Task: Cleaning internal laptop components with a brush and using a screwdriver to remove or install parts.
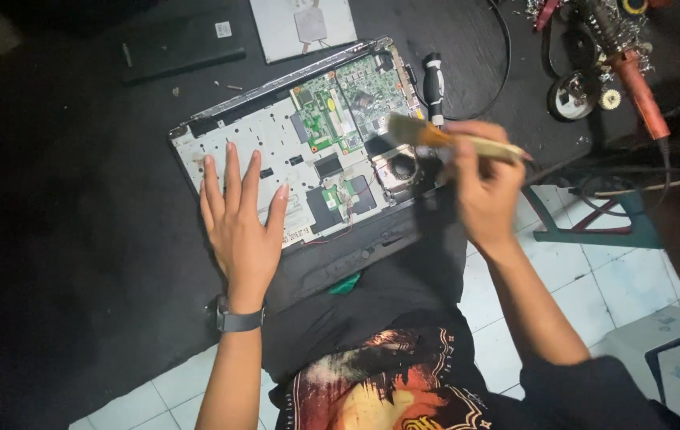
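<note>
Head view: left hand (240,227) lay flat, fingers spread, on opened laptop (300,151) at centre; right hand (487,187) gripped brush (435,137) by its handle, bristles over fan. Light, soft-tipped brush; likely fragile circuit board (348,103).

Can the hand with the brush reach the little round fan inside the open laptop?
Probably yes. The right hand holds the brush just above and beside the fan, with the bristles pointing that way. The laptop is opened up, and nothing covers the fan. The left hand lies flat, well off to the side.
</note>
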